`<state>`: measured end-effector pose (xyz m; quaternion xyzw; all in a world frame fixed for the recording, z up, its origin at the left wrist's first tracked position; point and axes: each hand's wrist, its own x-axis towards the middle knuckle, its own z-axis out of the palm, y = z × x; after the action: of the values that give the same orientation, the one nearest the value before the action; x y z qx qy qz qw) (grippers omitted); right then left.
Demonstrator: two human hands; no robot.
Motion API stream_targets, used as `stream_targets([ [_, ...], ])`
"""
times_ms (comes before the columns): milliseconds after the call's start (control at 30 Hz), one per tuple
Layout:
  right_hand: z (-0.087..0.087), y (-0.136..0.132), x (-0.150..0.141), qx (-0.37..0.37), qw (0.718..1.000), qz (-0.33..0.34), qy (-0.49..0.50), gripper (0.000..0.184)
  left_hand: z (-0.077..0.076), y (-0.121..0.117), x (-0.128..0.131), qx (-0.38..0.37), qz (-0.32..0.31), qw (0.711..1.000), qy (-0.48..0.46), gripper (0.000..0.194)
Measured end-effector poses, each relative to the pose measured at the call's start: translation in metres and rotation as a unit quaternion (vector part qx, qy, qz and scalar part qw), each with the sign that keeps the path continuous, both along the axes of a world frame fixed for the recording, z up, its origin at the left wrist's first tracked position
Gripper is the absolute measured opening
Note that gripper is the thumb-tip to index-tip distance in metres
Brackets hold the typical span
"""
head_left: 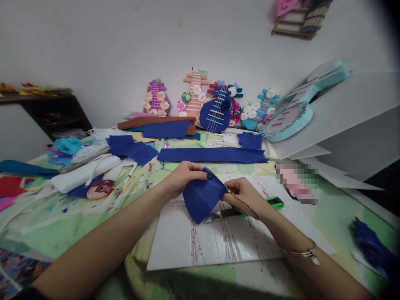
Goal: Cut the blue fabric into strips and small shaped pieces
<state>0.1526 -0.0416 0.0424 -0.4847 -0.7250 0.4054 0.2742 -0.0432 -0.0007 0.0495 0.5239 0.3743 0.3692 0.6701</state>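
My left hand [185, 180], fingers closed, pinches a fan-shaped piece of dark blue crepe paper [201, 196] near its top edge. The paper hangs over a white board [175, 243] marked with reddish scored lines. My right hand [242, 195] is closed on a thin gold-coloured tool [250, 208], its end at the paper's right edge; its exact kind is unclear. Its fingertips are close against the paper. Below them a green utility knife [276, 203] lies on the board, partly hidden by my right hand, with its blade pointing left under the paper.
Behind the board lies a long blue paper strip [212, 155], with more blue paper pieces [133, 149] to its left. Decorated lute-shaped crafts [215, 114] lean against the wall. A white glue gun [84, 173] lies left; a dark blue bundle [370, 241] sits right.
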Motion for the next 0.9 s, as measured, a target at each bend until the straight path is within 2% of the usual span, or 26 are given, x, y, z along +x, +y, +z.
stream_targets([
  [567, 0.0003, 0.0021, -0.0012, -0.015, 0.999, -0.025, -0.026, 0.015, -0.0016, 0.0016, -0.0001, 0.017, -0.005, 1.000, 0.009, 0.008],
  [900, -0.0028, 0.0024, -0.0011, -0.028, 0.999, -0.034, -0.024, 0.024, -0.0040, 0.0038, -0.0004, 0.024, -0.015, 1.000, 0.003, 0.009],
])
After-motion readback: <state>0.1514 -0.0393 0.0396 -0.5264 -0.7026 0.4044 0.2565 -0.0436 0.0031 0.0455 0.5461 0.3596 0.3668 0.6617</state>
